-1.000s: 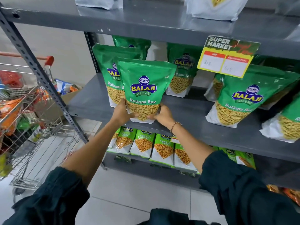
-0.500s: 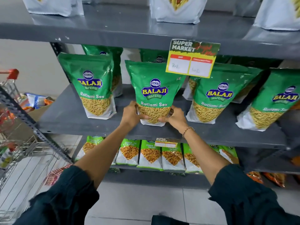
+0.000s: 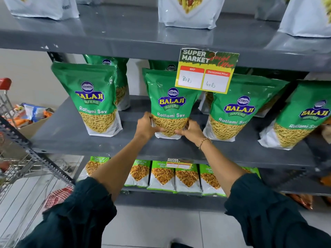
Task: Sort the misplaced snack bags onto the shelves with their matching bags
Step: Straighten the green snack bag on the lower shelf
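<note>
A green Ratlami Sev bag [image 3: 170, 102] stands upright on the grey middle shelf [image 3: 75, 138]. My left hand [image 3: 146, 125] grips its lower left corner and my right hand [image 3: 192, 130] grips its lower right corner. Matching green bags stand beside it: one at the left [image 3: 93, 99], one just to the right [image 3: 238, 108] and one at the far right [image 3: 300, 119]. More of the same bags stand behind them. A yellow price tag [image 3: 206, 70] hanging from the upper shelf covers the held bag's top right corner.
White bags [image 3: 189, 11] line the top shelf. Green and white Chana Jor Garam bags [image 3: 162, 175] fill the shelf below. A wire shopping cart [image 3: 19, 178] with snack bags stands at the left, beside a slotted grey upright [image 3: 35, 154]. Tiled floor lies beneath.
Both hands carried the green bag rightward from in front of the left bag and set it down upright between that bag and the right one. The view swung right with it.
</note>
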The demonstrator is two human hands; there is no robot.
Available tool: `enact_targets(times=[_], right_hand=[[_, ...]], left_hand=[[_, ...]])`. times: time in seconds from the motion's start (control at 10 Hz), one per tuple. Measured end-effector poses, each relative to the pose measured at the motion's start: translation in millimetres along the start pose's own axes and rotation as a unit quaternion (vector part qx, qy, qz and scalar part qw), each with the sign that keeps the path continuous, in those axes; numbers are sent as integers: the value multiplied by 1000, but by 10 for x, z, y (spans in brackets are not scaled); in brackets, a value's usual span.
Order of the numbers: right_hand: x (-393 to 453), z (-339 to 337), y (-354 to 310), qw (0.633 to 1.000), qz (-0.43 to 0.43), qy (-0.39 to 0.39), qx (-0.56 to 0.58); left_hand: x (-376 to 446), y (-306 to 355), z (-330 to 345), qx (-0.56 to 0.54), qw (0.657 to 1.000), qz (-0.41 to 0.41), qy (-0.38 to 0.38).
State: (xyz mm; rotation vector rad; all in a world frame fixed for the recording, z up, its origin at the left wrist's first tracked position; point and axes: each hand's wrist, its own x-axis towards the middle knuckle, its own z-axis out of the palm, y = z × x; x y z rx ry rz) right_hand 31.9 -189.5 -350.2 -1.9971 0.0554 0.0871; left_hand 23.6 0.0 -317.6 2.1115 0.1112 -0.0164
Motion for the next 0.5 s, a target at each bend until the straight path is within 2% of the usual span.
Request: enact_targets(times=[0.5], right_hand=[[-245,7,-161,996,13,-42,-79]], left_hand=[[-99,-81,-13,42,999,-12,-25]])
